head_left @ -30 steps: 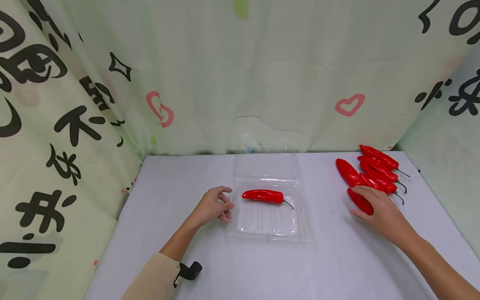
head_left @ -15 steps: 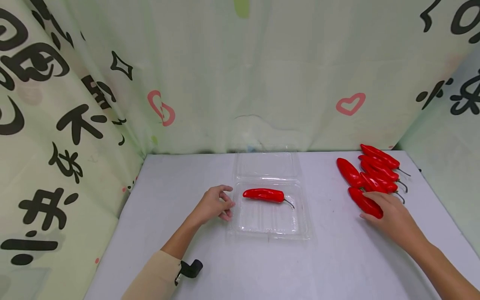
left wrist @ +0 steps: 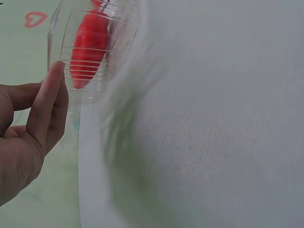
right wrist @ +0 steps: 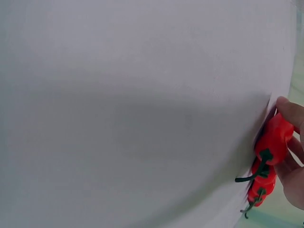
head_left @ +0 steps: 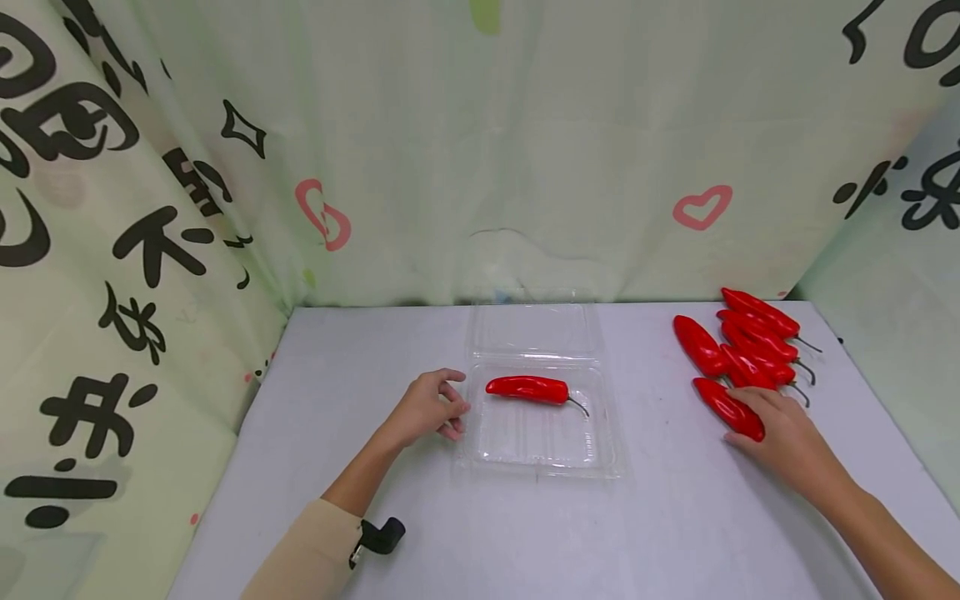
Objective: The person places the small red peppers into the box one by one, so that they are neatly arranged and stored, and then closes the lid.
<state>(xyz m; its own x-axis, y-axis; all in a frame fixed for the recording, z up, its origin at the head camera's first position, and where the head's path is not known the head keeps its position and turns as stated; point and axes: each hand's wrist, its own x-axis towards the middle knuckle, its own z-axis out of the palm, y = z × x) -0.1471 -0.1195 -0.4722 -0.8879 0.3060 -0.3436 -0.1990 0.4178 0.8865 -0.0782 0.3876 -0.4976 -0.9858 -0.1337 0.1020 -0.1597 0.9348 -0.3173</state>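
A clear plastic clamshell box [head_left: 540, 446] lies unfolded on the table, one red chili pepper [head_left: 527, 389] inside its base. My left hand [head_left: 429, 410] is beside the box's left edge, fingers loosely bent and fingertips right at the rim. From the left wrist, the left fingers [left wrist: 47, 97] overlap the box wall. On the right, my right hand [head_left: 783, 433] grips the nearest loose chili pepper [head_left: 726, 407], thumb on the near side and fingers over it. In the right wrist view that held pepper [right wrist: 274, 137] shows its green stem; its far end is hidden.
Several more red chili peppers [head_left: 757, 340] lie bunched beyond the right hand, near the table's back right corner. The box's lid [head_left: 534, 332] lies flat toward the back. A printed curtain [head_left: 562, 167] hangs behind the white table [head_left: 360, 350].
My right hand has moved slightly right and nearer on the pepper, uncovering more of it, and the pepper has shifted a little the same way. The left hand stays at the box.
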